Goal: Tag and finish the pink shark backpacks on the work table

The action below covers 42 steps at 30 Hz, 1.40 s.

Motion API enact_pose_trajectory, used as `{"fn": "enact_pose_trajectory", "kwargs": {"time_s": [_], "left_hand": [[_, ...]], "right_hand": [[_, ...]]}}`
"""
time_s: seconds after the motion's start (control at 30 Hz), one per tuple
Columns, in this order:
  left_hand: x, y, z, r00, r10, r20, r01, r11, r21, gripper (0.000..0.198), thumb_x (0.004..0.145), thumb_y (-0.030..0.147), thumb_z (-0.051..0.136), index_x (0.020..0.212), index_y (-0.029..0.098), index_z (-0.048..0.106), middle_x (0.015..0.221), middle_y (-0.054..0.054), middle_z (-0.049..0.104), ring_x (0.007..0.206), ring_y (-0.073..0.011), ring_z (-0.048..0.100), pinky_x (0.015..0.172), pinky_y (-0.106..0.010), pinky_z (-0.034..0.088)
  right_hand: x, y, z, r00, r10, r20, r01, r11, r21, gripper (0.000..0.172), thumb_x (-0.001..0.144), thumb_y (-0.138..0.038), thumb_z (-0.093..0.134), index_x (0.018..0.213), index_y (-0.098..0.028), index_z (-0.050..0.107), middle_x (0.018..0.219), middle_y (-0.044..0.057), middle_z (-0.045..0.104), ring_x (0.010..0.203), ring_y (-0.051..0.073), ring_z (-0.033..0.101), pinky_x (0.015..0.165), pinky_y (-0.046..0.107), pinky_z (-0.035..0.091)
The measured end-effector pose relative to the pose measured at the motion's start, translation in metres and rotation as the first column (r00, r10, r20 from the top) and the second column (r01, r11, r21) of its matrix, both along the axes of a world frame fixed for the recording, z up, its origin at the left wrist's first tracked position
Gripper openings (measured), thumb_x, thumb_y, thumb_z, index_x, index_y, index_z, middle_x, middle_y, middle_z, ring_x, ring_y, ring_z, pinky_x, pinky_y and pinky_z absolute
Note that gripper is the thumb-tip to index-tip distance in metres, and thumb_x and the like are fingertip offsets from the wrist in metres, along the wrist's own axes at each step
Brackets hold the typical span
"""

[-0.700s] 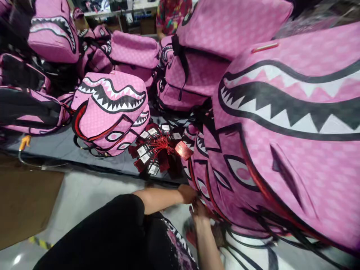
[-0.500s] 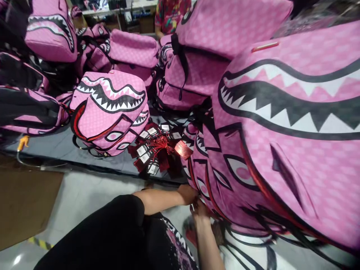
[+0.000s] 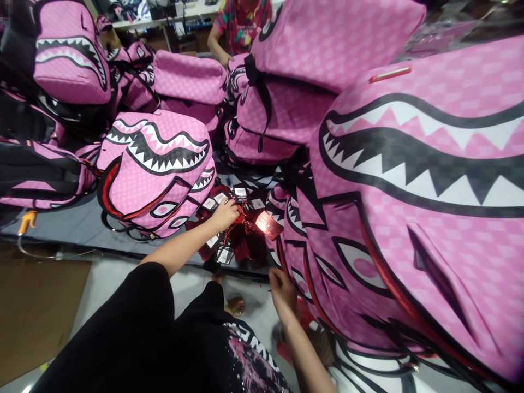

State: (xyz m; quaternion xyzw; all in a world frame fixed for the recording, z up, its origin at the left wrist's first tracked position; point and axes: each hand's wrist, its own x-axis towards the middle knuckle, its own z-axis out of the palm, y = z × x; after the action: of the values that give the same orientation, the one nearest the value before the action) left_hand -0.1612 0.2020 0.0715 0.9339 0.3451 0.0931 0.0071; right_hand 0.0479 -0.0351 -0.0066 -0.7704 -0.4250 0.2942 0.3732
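An orange air gun [image 3: 28, 222] lay at the left end of the grey-covered bench [image 3: 84, 228], its thin clear hose [image 3: 43, 255] drooping past the front edge. Below that, a flat brown sheet that looked like cardboard [image 3: 39, 322] covered part of the pale, shiny floor [image 3: 100, 281]. Over at the far left I could see a pink backpack with a toothy mouth [image 3: 71, 68] propped high, and nearer, a bag with a black padded back [image 3: 39, 172]. Across the way stood a co-worker in a brightly patterned shirt [image 3: 248, 24], with a white-topped counter [image 3: 184, 13] behind. Crumpled clear plastic [image 3: 438, 33] was heaped at the back right.
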Motion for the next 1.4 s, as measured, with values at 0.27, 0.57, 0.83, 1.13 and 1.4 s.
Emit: {"fn": "enact_pose_trajectory", "kwargs": {"time_s": [0.27,0.57,0.83,1.13,1.4], "left_hand": [[0.003,0.036,-0.011,0.97,-0.208,-0.125,0.223,0.967,0.125,0.018,0.091,0.015,0.056,0.081,0.016,0.072,0.085,-0.006,0.069,0.103,-0.0239,0.054,0.116,-0.055,0.024],[-0.027,0.028,0.025,0.966,-0.205,-0.161,0.239,0.942,0.235,0.024,0.091,0.014,0.051,0.074,0.019,0.067,0.066,-0.004,0.061,0.087,-0.0213,0.054,0.113,-0.053,0.03],[-0.058,0.025,0.039,0.971,-0.074,-0.225,0.124,0.969,0.216,0.028,0.084,0.007,0.044,0.069,0.018,0.065,0.066,-0.006,0.063,0.084,-0.0226,0.056,0.109,-0.055,0.03],[-0.037,-0.056,0.077,0.979,-0.154,0.133,0.146,0.987,0.073,0.023,0.092,0.024,0.05,0.096,0.025,0.073,0.086,-0.002,0.073,0.086,-0.0195,0.065,0.117,-0.054,0.025],[0.027,-0.17,0.03,0.89,-0.306,0.338,0.412,0.857,-0.309,0.022,0.096,0.021,0.05,0.103,0.023,0.072,0.098,-0.001,0.076,0.09,-0.0126,0.069,0.118,-0.046,0.029]], "right_hand": [[-0.064,0.15,0.05,0.882,0.263,0.391,-0.348,0.924,0.161,0.032,0.087,-0.019,0.051,0.114,-0.017,0.067,0.13,0.015,0.058,0.117,0.029,0.051,0.104,0.046,0.035],[-0.072,0.187,0.042,0.808,0.33,0.489,-0.33,0.94,-0.088,0.036,0.092,-0.007,0.038,0.102,-0.02,0.07,0.103,0.009,0.065,0.09,0.02,0.054,0.094,0.035,0.032],[-0.064,0.184,0.04,0.889,0.238,0.392,-0.227,0.971,-0.075,0.027,0.094,-0.015,0.045,0.102,-0.021,0.071,0.102,0.005,0.067,0.087,0.017,0.056,0.085,0.03,0.038],[-0.053,0.095,0.059,0.938,0.105,0.33,-0.172,0.968,0.182,0.031,0.096,-0.025,0.048,0.122,-0.021,0.065,0.125,0.006,0.065,0.115,0.018,0.057,0.103,0.032,0.041],[0.024,-0.104,0.028,0.824,-0.084,0.561,0.125,0.992,-0.035,0.04,0.095,-0.026,0.041,0.125,-0.014,0.064,0.08,0.011,0.069,0.066,0.02,0.061,0.066,0.03,0.042]]}}
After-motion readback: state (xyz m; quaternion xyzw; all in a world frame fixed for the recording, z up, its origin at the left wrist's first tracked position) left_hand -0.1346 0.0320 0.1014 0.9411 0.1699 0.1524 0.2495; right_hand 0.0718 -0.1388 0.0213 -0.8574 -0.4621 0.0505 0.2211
